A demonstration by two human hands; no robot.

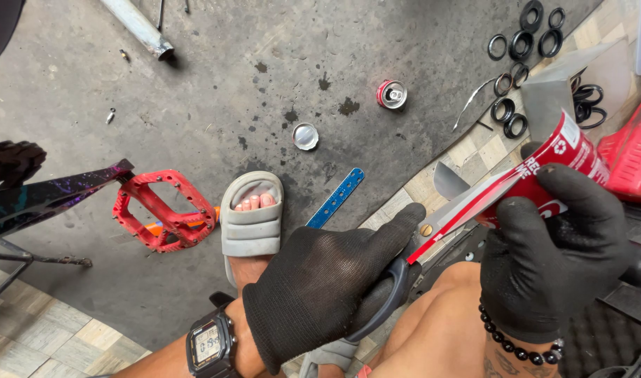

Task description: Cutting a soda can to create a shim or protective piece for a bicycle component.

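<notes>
Here we are mid-cut: our left hand (320, 280), in a black glove, is closed through the dark handles of the scissors (411, 245), whose blades bite into the edge of a flattened red-and-white can sheet (545, 164). Our right hand (555, 248), also gloved, is clamped around the near end of that sheet, holding it up over our knee, well above the floor (215, 91).

We judge the step in hand to be slicing the sheet lengthwise. The blades look only partly into the metal, though the glove hides how far the handles are squeezed, so we cannot be sure how wide the blades stand. The next move seems to call for a steady squeeze while the right hand keeps the sheet taut and level, fingers kept off the cut line, since the thin edge could bite.

On the floor lie a can top (392, 94), a round can end (305, 136) and a blue ruler (336, 197), near our sandal (250, 217); a red pedal (165, 210) sits just beside it.
</notes>
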